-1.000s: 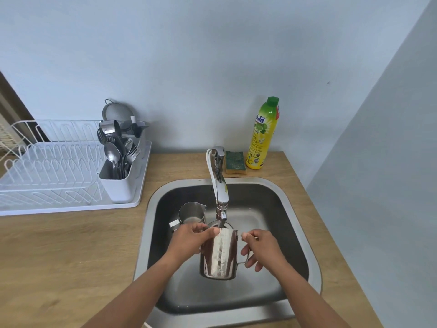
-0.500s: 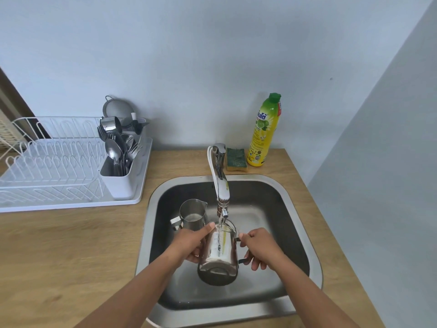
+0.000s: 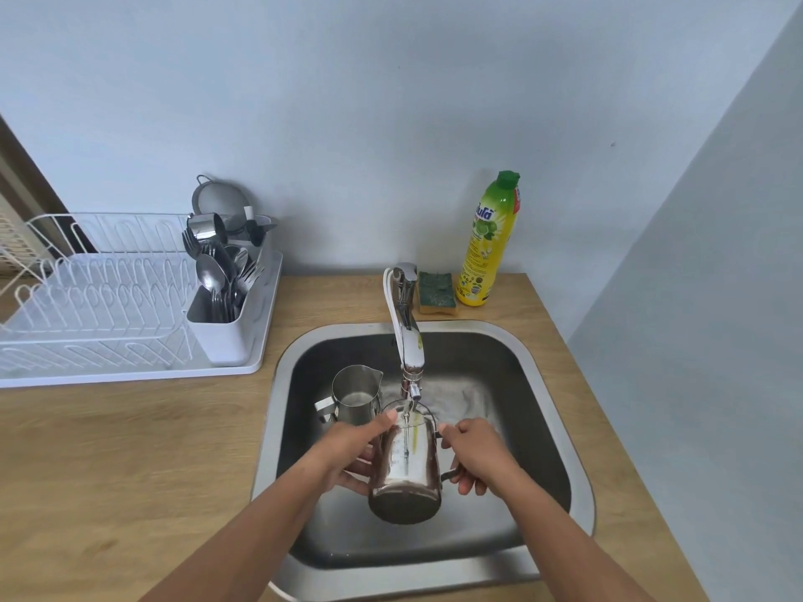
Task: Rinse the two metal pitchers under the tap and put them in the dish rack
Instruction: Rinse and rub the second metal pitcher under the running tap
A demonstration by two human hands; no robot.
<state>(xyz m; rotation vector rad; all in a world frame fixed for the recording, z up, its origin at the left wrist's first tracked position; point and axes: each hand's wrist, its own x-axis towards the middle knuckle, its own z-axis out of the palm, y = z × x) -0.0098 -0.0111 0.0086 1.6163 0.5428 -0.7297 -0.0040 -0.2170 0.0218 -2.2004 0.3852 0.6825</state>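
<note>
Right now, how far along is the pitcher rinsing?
Nothing is finished: the dish rack holds no pitcher. In hand: the left hand and right hand tilt one pitcher under the running tap, water streaming into it. Left: the second pitcher stands in the sink, then both go to the rack.

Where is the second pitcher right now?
The second pitcher stands upright in the sink, left of the tap, just behind the left hand.
</note>
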